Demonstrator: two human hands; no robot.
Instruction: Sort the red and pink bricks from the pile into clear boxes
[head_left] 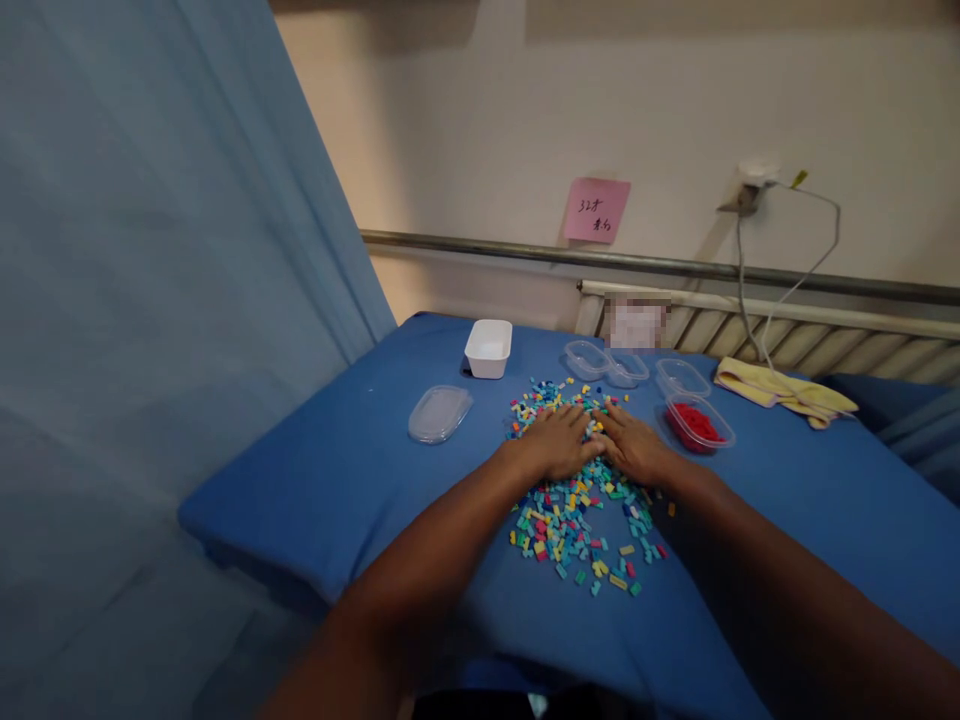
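Note:
A loose pile of small colourful toy bricks [570, 525], mostly teal, yellow, blue and pink, is spread over the blue cloth. On the far part of that pile lies my left hand [559, 442], palm down with its fingers stretched out. My right hand [630, 445] rests beside it on the bricks, fingers extended and thumb pointing toward the left hand. The two hands are close together, almost meeting at the thumbs. Bricks show in front of, between and behind them; whatever lies under the palms is hidden.
A white tub [488, 350] and a clear lid [440, 414] are left of the pile. Clear containers [586, 360] stand behind it. To the right are a container of red pieces [697, 424] and a yellow cloth [780, 390]. A blue curtain [150, 250] hangs at left.

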